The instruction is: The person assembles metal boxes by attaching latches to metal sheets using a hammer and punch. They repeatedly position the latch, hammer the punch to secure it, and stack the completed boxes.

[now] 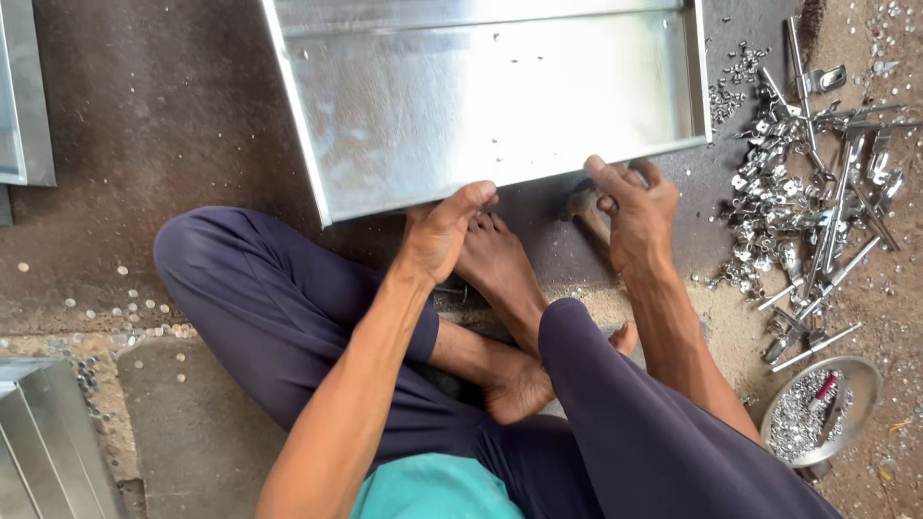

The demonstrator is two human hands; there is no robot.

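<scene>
A large shiny sheet-metal tray (500, 106) with folded-up edges lies on the dark floor in front of me. My left hand (437, 231) grips its near edge, thumb on top and fingers underneath. My right hand (635, 211) holds the same edge further right, fingers curled over the rim. A hammer (586, 210) with a wooden handle lies on the floor just under the rim, beside my right hand. I sit cross-legged with bare feet (495, 259) below the tray's edge.
A heap of small metal brackets and rods (808, 202) lies at the right. A round metal bowl (844, 384) with small fasteners and a red-handled tool sits at lower right. More sheet-metal pieces sit at far left (24, 96) and lower left (48, 442). Small rivets (135, 308) litter the floor.
</scene>
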